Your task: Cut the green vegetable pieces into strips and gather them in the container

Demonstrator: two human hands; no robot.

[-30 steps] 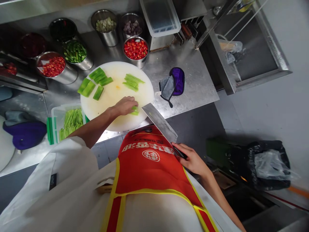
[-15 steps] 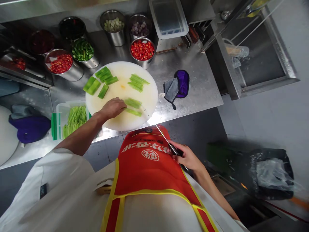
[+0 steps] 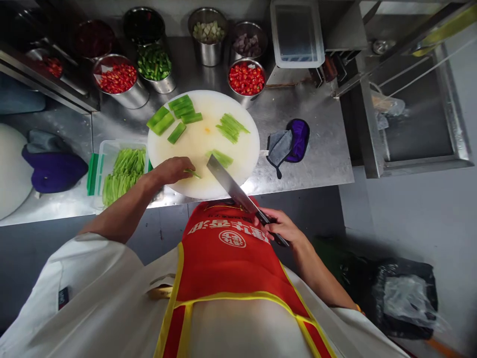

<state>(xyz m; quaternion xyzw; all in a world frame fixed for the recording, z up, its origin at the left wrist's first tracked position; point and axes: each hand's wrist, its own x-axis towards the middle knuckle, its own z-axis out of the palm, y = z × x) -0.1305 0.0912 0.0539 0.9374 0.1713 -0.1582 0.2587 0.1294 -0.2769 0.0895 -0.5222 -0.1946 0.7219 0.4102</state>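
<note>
My left hand [image 3: 175,170] is closed with its fingertips low over the front left of the round white cutting board [image 3: 179,191]. A thin green pepper strip [image 3: 194,173] sticks out from its fingers. My right hand [image 3: 280,226] grips the black handle of a kitchen knife [image 3: 230,185] in front of my red apron. The knife's broad blade points up and left, its tip over the board beside a small pile of pepper strips [image 3: 222,158]. Another pile of strips [image 3: 232,128] lies further back. Flat green pepper pieces [image 3: 176,133] lie at the board's back left.
A clear tub [image 3: 100,171] of cut green strips stands left of the board. Steel pots of chopped red chillies [image 3: 247,79] and other cut vegetables line the back. A grey and purple cloth [image 3: 280,145] lies right of the board, near the counter's front edge.
My left hand has drawn back left with a strip, away from the pile. The knife has turned flatter to view and its blade has come over the board.
</note>
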